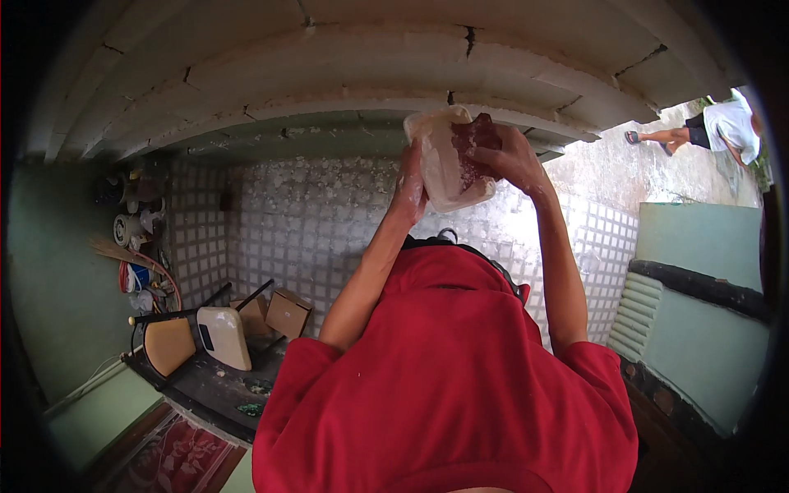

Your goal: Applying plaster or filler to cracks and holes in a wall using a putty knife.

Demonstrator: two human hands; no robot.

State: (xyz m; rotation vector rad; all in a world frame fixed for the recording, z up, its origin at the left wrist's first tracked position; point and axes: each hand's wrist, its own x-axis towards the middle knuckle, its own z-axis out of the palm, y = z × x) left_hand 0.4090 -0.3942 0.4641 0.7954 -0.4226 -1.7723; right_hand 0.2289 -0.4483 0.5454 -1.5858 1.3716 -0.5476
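My left hand (412, 184) grips the side of a translucent plastic tub (440, 154) smeared with whitish paste. The tub is held up in front of me and tilted. Over its right side, my right hand (516, 161) is closed on a dark red, flat scraper (476, 141) with an uneven edge and pale smears. The scraper lies across the tub's opening, so much of the inside is hidden. White residue marks the fingers of my left hand.
A pale stepped surface (370, 62) with dark cracks spans the top. A chair (224, 337) and cardboard boxes (288, 313) stand lower left, near a broom (115, 251). Below is a white-spattered tiled floor (288, 209). Another person (727, 131) walks outside, upper right.
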